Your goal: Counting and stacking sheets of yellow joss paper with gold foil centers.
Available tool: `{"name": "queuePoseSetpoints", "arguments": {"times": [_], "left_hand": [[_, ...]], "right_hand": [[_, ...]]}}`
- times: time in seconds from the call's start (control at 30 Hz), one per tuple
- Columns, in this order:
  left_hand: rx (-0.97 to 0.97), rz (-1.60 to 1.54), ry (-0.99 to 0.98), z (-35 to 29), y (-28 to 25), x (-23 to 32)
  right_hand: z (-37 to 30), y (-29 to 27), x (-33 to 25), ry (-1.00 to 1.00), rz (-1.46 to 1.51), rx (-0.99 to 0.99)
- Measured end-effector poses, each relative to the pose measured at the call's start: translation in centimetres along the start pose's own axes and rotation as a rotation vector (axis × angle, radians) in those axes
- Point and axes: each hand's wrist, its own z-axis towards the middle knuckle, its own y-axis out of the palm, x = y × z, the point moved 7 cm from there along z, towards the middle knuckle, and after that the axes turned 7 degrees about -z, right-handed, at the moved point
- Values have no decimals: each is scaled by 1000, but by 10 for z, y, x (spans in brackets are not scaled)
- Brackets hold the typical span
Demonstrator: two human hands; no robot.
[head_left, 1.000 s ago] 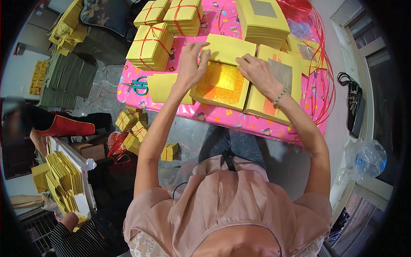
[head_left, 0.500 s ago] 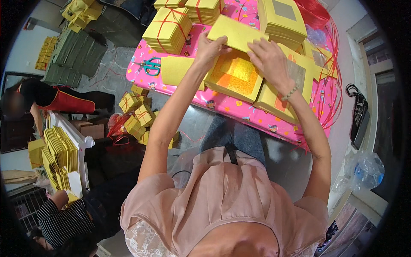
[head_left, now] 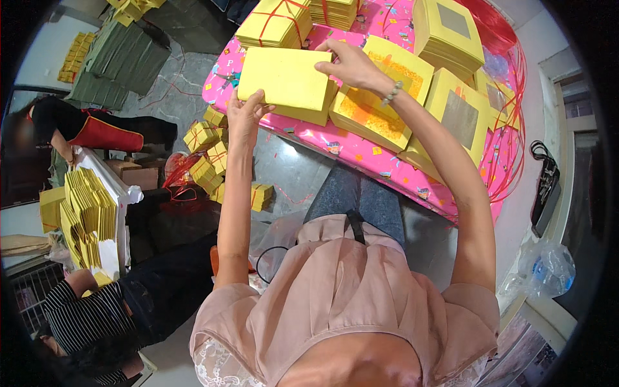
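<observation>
A flat yellow paper bundle (head_left: 284, 76) is between my two hands at the left of the pink-covered table. My left hand (head_left: 246, 119) pinches its near left edge, thumb on top. At its right end my right hand (head_left: 351, 66) has thumb and bent fingers on the edge. Beneath it lies more yellow paper (head_left: 309, 113), mostly covered. To the right sits a stack of yellow sheets (head_left: 367, 119) with an orange and gold print on top. Teal-handled scissors (head_left: 227, 80) stick out at the bundle's left side, their handles largely hidden.
Tied yellow bundles (head_left: 274, 26) and a tall stack (head_left: 445, 39) stand at the table's far side. Another stack (head_left: 454, 113) with a grey square is at right, near loose red strands (head_left: 512, 129). Tied bundles (head_left: 206, 171) lie on the floor. Two people work at left.
Both hands have carried the yellow bundle left and nearer, off the orange-and-gold printed stack and onto the yellow paper beside it. It now covers most of the scissors.
</observation>
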Motion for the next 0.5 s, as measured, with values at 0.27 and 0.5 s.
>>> {"name": "queuePoseSetpoints", "arguments": {"times": [0.27,0.5], "left_hand": [[90,196,-101,10,-32,-45],[91,433,-66,16,-33,-69]], "right_hand": [[16,42,12,67,-418,-221],[22,60,22,128,-707,-401]]}}
